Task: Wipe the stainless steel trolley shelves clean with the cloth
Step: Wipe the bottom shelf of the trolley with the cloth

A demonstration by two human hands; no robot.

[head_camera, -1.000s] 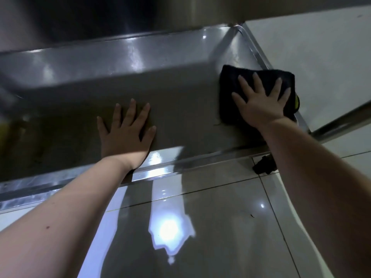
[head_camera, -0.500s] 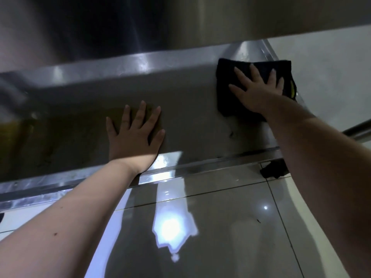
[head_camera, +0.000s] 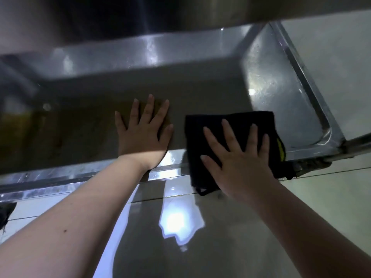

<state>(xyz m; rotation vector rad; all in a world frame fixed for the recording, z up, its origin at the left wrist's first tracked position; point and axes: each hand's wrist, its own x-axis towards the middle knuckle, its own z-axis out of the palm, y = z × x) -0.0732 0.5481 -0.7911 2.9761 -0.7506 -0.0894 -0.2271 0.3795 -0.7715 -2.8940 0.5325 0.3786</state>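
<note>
The low stainless steel trolley shelf (head_camera: 281,93) fills the middle of the head view, with a raised rim all round. A folded black cloth (head_camera: 236,125) with a yellow tag lies at the shelf's near edge and hangs over the front rim. My right hand (head_camera: 239,157) presses flat on the cloth with fingers spread. My left hand (head_camera: 143,131) rests flat on the bare shelf just left of the cloth, fingers straight.
The underside of an upper shelf (head_camera: 180,11) overhangs at the top. Glossy floor tiles (head_camera: 220,247) lie in front, with a bright light reflection. A dark castor (head_camera: 313,164) sits under the right front corner, and a trolley bar (head_camera: 359,141) runs off to the right.
My right hand has slid the cloth from the far right corner back toward the near edge, so it now overhangs the front rim. My left hand stays in place.
</note>
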